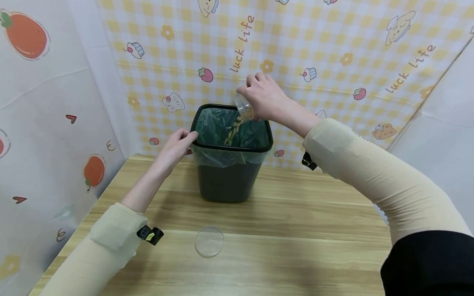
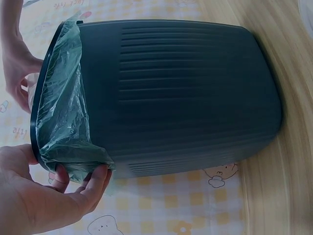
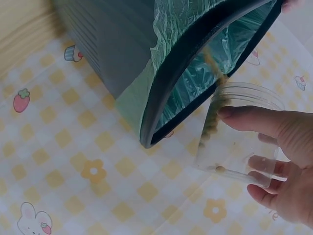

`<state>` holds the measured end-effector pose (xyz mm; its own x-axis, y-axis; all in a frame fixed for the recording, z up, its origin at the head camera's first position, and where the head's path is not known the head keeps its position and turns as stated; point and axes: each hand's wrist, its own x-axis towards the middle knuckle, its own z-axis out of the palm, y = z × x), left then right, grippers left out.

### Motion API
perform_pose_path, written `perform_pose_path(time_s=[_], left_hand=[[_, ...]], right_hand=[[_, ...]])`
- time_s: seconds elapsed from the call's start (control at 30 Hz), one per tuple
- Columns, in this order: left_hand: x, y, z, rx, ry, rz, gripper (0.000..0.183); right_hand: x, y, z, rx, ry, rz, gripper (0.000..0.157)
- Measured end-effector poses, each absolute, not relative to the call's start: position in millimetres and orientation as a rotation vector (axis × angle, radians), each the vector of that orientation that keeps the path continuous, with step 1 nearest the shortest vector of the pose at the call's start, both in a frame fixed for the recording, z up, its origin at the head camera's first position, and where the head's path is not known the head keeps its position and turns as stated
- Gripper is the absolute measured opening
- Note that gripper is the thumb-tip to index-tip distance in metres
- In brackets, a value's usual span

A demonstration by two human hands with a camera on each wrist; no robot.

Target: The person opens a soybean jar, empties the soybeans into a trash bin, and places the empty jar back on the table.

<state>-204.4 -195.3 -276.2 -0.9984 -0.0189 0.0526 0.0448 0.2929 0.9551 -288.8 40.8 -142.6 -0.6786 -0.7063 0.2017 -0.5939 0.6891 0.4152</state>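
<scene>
A dark trash bin (image 1: 228, 181) lined with a thin green plastic bag (image 1: 212, 125) stands upright at the back of the table. My left hand (image 1: 175, 149) grips its left rim, thumb on top and fingers under the folded-over bag, as the left wrist view shows. Above the bin's right back edge, my right hand (image 1: 267, 98) holds a clear jar (image 3: 239, 142) tipped mouth down toward the opening. Small tan pieces (image 1: 233, 131) fall from the jar into the bag; a few more lie along the jar's inner wall. What lies at the bin's bottom is hidden.
A clear round lid (image 1: 209, 242) lies flat on the wooden table (image 1: 289, 222), in front of the bin. Close behind the bin hangs a yellow checked cloth (image 1: 326, 82). Another printed cloth (image 1: 55, 102) borders the left side.
</scene>
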Motion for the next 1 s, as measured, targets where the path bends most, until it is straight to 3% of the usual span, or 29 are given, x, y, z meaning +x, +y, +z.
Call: perform_pose_path(time_s=[0.13, 0.7, 1.0], left_hand=[[-205.9, -195.5, -277.0, -0.016, -2.489, -1.822, 0.033], [-207.8, -194.5, -277.7, 0.000, -2.485, -1.821, 0.031], [-207.1, -193.9, -276.8, 0.010, -2.487, -1.814, 0.031]], right_hand=[[-287.1, 40.3, -144.3, 1.035, -2.507, -0.483, 0.075], [-288.0, 40.7, -148.7, 1.132, -2.296, -0.517, 0.031], [-288.9, 41.8, -151.7, 1.169, -2.232, -0.589, 0.038]])
